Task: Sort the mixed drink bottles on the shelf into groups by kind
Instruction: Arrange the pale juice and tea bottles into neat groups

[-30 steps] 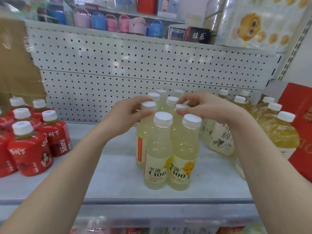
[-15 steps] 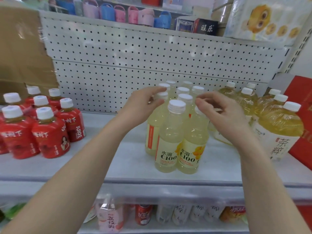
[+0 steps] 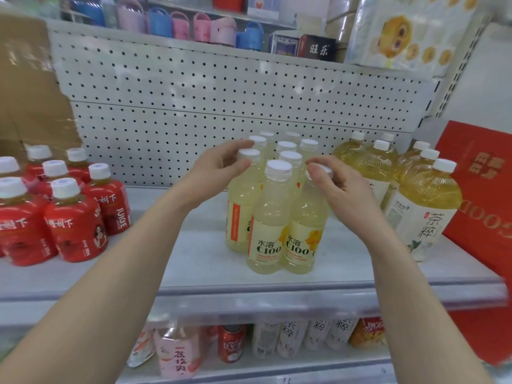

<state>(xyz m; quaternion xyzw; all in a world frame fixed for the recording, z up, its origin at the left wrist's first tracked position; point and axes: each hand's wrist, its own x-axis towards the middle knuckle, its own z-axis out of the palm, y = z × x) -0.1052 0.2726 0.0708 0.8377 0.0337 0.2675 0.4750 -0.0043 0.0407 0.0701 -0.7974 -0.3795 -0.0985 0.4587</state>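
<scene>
Several pale yellow C100 bottles (image 3: 267, 234) with white caps stand bunched in the middle of the grey shelf (image 3: 194, 261). My left hand (image 3: 219, 169) reaches in from the left; its thumb and forefinger pinch the cap of the left bottle (image 3: 241, 217). From the right, my right hand (image 3: 339, 189) curls its fingers over the cap of the front right bottle (image 3: 303, 239). Both bottles stand on the shelf. Red juice bottles (image 3: 76, 223) are grouped at the left. Bigger golden tea bottles (image 3: 426, 206) are grouped at the right.
A white pegboard wall (image 3: 221, 106) closes the back. A red gift box (image 3: 482, 195) leans at the far right and brown cardboard (image 3: 30, 87) stands at the far left. The lower shelf holds a red can (image 3: 231, 343) and other drinks. Bare shelf lies between the groups.
The view has pulled back and dropped, so the lower shelf shows. Both hands drew back from the rear caps to the caps of the nearer bottles.
</scene>
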